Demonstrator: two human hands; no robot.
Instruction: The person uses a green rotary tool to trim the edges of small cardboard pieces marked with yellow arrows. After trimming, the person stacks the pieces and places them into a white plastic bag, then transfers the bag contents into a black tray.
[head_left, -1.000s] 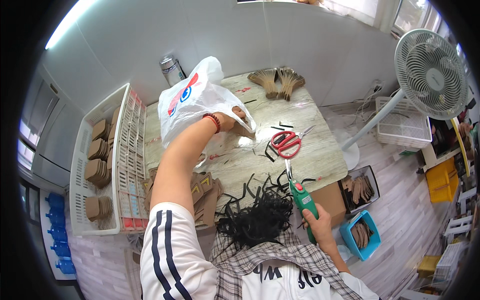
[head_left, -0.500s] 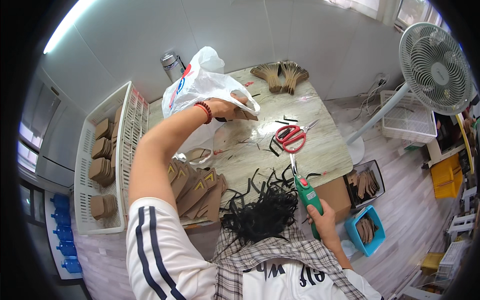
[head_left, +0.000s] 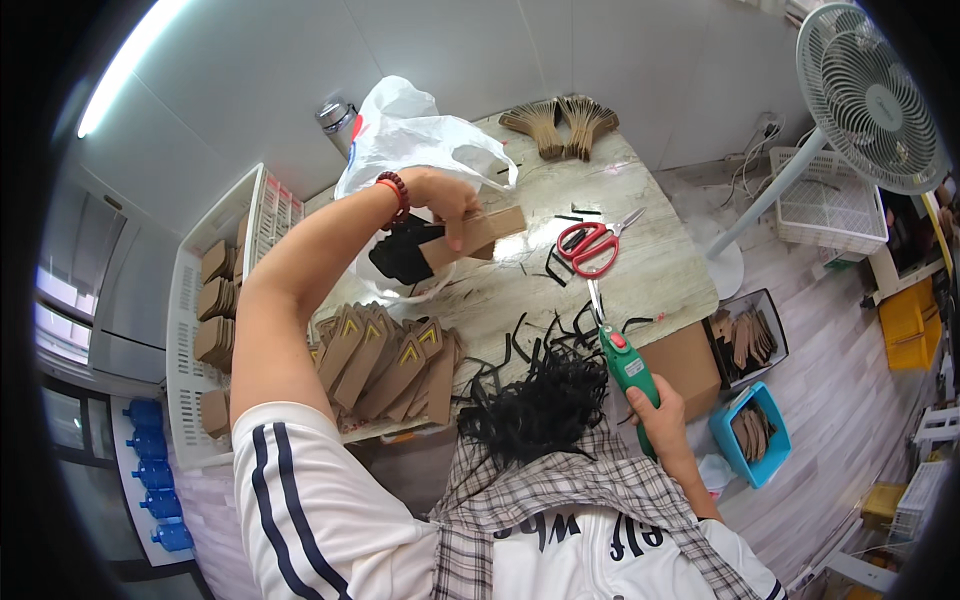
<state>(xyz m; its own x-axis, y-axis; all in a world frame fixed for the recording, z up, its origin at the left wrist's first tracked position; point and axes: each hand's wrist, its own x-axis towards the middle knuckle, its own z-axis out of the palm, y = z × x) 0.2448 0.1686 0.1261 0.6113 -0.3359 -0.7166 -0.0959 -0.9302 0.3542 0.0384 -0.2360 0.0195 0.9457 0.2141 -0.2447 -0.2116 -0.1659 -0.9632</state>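
Note:
My left hand (head_left: 447,203) grips a bundle of brown cardboard pieces (head_left: 478,233) with black ends, held over the marble-pattern table (head_left: 650,275) just in front of a white plastic bag (head_left: 415,135). My right hand (head_left: 662,412) is closed around the green handle of a cutting tool (head_left: 624,360), its blade pointing toward the table middle. Red-handled scissors (head_left: 588,246) lie on the table beyond that blade. A heap of black strips (head_left: 535,402) sits at the near table edge between my arms.
Fanned brown cardboard pieces (head_left: 385,360) lie at the near left. A white crate (head_left: 215,300) holds stacks at left. More fanned pieces (head_left: 560,122) rest at the far edge. A standing fan (head_left: 865,85), a blue bin (head_left: 750,430) and a black tray (head_left: 745,335) are at right.
My left hand came down from the raised white bag, which now rests on the table, and it holds a bundle of cardboard pieces. My right hand stayed on the green tool.

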